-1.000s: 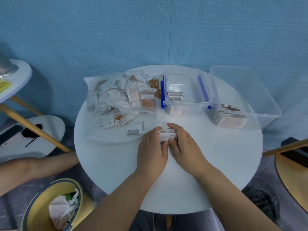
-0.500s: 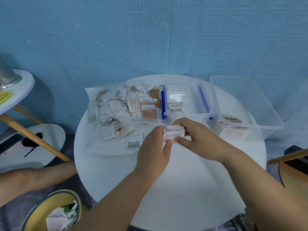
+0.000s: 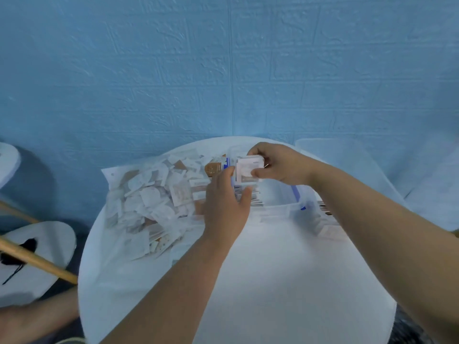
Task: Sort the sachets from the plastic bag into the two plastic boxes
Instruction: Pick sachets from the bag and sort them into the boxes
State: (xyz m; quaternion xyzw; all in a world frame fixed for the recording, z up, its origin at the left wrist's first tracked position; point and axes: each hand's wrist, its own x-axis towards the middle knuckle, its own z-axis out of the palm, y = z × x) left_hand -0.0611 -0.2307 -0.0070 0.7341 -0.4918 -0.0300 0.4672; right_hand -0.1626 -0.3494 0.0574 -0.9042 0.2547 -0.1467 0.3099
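Fingers (image 3: 258,173) of right hand (image 3: 280,165) pinch white sachet stack (image 3: 248,170).

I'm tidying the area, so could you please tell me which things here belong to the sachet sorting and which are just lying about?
Belongs to the job:
- plastic bag of sachets
- stack of white sachets in right hand
- blue-latched box
- larger clear box
- left hand

Just lying about:
- white stool
- wooden pole

We have one head-worn view, looking forward and down from close above the near edge of the round tabletop (image 3: 273,281). It faces the blue wall (image 3: 223,70) at the far side, with both forearms reaching in.
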